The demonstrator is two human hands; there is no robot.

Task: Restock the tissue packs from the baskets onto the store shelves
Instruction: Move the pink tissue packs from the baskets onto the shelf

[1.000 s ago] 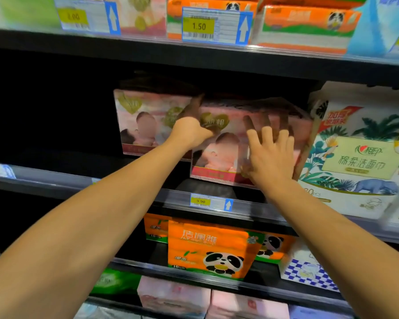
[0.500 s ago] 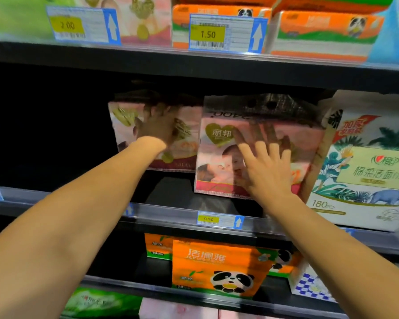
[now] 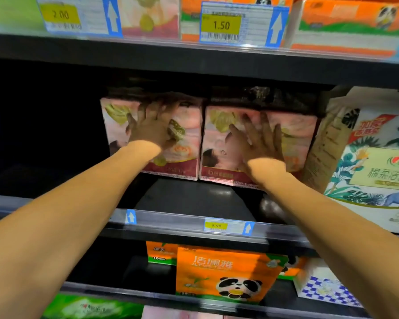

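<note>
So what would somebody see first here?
Two hands: the left hand and right hand press flat on two pink tissue packs standing side by side on the middle shelf. Below stands an orange panda pack.

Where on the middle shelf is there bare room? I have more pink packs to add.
Bare shelf lies in front of the two pink packs, and dark open space left of the left pink pack. It is crowded on the right: the right pink pack touches the jungle-print pack.
</note>
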